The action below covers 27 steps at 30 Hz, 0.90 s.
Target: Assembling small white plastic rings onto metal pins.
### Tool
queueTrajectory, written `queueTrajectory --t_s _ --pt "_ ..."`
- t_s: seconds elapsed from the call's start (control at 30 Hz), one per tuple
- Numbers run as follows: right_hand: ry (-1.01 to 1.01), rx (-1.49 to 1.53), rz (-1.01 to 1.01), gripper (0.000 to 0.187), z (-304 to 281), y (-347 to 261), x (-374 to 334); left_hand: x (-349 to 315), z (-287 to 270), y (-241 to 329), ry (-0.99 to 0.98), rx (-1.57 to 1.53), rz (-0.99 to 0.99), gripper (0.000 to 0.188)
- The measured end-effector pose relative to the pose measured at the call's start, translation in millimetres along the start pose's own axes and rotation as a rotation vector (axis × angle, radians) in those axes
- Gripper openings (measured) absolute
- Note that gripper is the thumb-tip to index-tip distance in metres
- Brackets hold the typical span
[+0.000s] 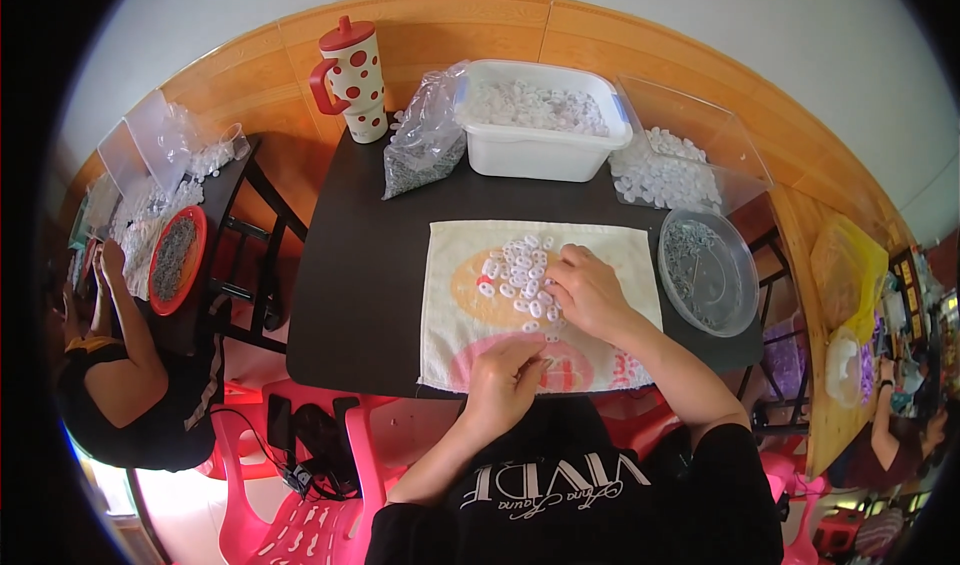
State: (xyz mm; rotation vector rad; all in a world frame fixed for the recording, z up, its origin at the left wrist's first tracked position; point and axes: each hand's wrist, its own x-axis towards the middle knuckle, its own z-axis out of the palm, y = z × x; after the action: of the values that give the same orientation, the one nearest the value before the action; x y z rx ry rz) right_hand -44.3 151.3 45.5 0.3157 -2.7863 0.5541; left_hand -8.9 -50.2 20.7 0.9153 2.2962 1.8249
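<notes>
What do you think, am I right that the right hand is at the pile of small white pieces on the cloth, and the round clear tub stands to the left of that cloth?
Not quite: the head view shows the round clear tub to the right of the cloth. The right hand is indeed at the pile of small white pieces.

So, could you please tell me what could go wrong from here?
The loose white pieces lie on a rimless cloth, so the right hand, reaching among them, might scatter some.
The round clear container sits close to the table's right edge; a bump could perhaps tip it.
</notes>
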Motion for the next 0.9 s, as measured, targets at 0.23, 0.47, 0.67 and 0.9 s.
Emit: queueTrajectory --t_s 0.23,0.47,0.67,0.9 --pt "0.004 0.526 0.095 0.015 -30 -7 -37 7 -2 9 0.087 -0.126 -0.037 0.019" --pt "0.183 0.303 -0.204 0.025 -31 -36 -70 14 6 11 -0.106 -0.241 -0.069 0.019" --pt "0.136 0.589 -0.121 0.016 -48 -12 -78 13 11 14 -0.142 -0.578 -0.406 0.018" --pt "0.176 0.050 0.103 0.014 -58 23 -71 18 24 12 -0.038 -0.635 -0.361 0.022"
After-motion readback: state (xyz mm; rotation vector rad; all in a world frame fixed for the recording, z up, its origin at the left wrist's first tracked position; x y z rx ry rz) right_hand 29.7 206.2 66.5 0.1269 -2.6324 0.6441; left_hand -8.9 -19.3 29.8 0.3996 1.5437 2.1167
